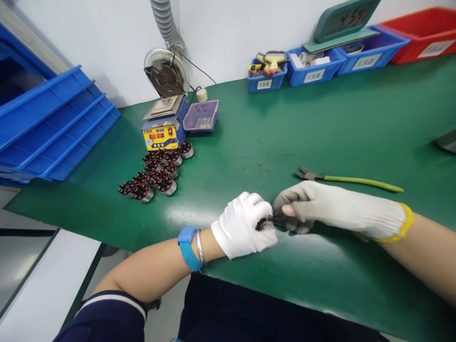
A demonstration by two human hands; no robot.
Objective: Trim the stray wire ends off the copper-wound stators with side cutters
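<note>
My left hand (247, 225), in a white glove, is closed around a small dark part (264, 223); what shows of it looks like a motor stator, mostly covered by the fingers. Right against it is my right hand (295, 209), in a greyed knit glove with a yellow cuff and one bare fingertip. Its fingers are wrapped round a dark-tipped tool (278, 218) that meets the part. A bit of green handle (361, 236) peeks out beneath the right wrist. Just beyond that hand lie cutting pliers (349, 180) with green handles. Several wound stators (156, 173) stand grouped at the left.
Loose wire clippings (261, 165) are scattered ahead of my hands. Behind the stators stands a blue and yellow heating unit (160, 136), beside a purple tray (215, 116). Blue bins (264, 85) and a red bin (423, 45) line the wall. A blue crate (53, 128) leans at left.
</note>
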